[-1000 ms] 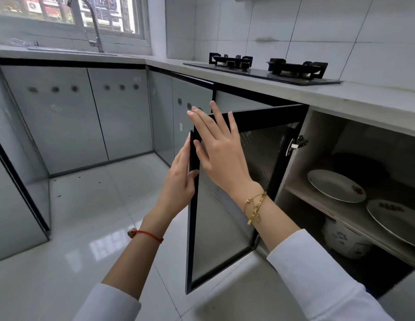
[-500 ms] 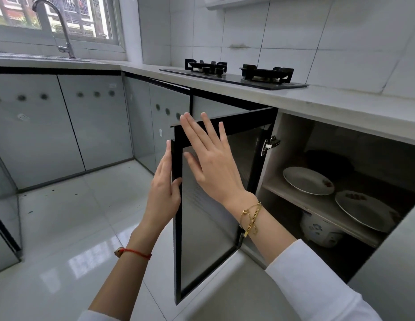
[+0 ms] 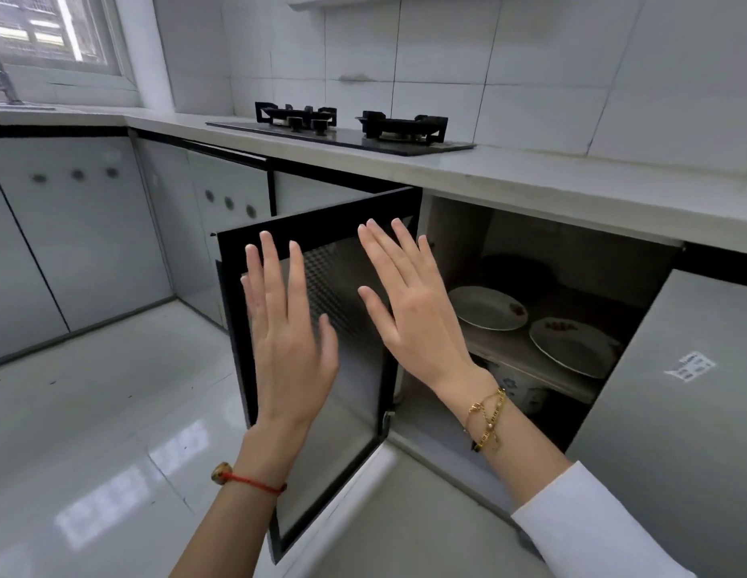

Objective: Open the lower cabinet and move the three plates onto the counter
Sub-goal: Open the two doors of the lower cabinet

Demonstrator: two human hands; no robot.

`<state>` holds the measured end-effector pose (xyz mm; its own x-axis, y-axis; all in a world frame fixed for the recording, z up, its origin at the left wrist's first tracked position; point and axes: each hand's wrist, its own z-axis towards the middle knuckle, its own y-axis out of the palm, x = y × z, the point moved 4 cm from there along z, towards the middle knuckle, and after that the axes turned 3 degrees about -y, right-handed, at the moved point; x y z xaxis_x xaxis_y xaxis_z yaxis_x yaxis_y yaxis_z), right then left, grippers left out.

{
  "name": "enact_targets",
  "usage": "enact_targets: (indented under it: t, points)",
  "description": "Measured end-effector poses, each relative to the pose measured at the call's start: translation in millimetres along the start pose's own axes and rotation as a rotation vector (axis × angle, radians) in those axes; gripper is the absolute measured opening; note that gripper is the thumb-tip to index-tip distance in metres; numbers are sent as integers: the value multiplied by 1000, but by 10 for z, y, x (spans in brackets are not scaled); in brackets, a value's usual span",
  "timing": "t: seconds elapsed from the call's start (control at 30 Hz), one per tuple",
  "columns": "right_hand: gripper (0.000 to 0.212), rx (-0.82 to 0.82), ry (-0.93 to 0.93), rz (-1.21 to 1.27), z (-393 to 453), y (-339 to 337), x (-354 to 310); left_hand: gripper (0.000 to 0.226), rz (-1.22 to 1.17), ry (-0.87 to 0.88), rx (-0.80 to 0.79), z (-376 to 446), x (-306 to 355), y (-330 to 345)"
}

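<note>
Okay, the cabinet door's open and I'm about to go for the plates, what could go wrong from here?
1. The open door juts out beside your knees and may swing back into your arm as you reach.
2. Two plates show on the shelf, the left plate and the right plate; the right one sits near the edge and could slip off.
3. No third plate is clearly visible.

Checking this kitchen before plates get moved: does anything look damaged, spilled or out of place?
Little stands out. A white paper sticker is still stuck, slightly askew, on the closed cabinet door at right. The two plates visible on the shelf look intact.
</note>
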<state>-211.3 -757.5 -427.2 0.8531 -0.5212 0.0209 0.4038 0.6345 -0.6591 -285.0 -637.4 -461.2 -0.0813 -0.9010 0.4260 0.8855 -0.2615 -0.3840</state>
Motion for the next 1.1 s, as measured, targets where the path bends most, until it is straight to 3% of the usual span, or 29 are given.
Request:
enact_targets:
  t: [0.2,0.53,0.83,1.1]
  points:
    - [57,4,129,-125,-371,-378,520,76,-287,83,-147,28,506,552]
    - [56,37,381,-371,-1070,-1088,1443,75,-510,240,-443,-194,1562,1650]
    - [57,59,491,-523,-1390,-1543,1992,76,-737,173,-652,-269,2241,2414]
    - [61,-32,552,-628,-1414,-1657,2321,72,-764,91,-782,-342,2613,2869]
